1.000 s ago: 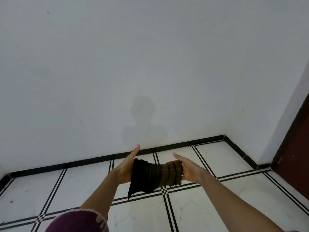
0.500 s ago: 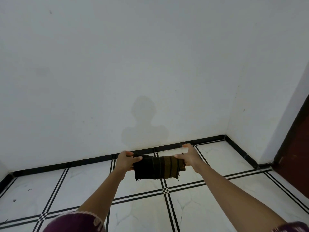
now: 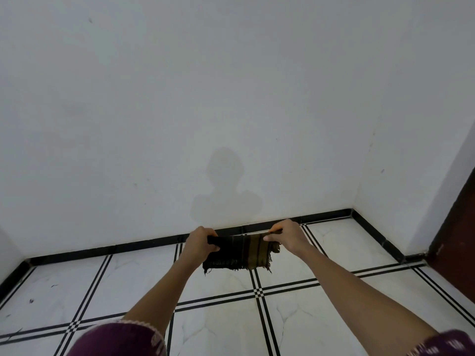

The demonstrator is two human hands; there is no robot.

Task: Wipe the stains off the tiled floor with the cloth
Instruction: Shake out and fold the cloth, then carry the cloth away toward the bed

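Left hand (image 3: 199, 243): clamped on cloth (image 3: 241, 253), frame centre
Right hand (image 3: 288, 236): gripping cloth's other end
Tiled floor (image 3: 321, 317): below, untouched

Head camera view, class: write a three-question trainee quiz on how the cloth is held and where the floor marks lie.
1. True or false: the cloth lies flat on the tiled floor.
2. Which hand grips the browner end? A) left hand B) right hand
3. Fill in: the small dark marks lie on the tiles toward the person's ____ side.

Key
1. False: both hands hold it in the air, stretched between them.
2. B
3. left
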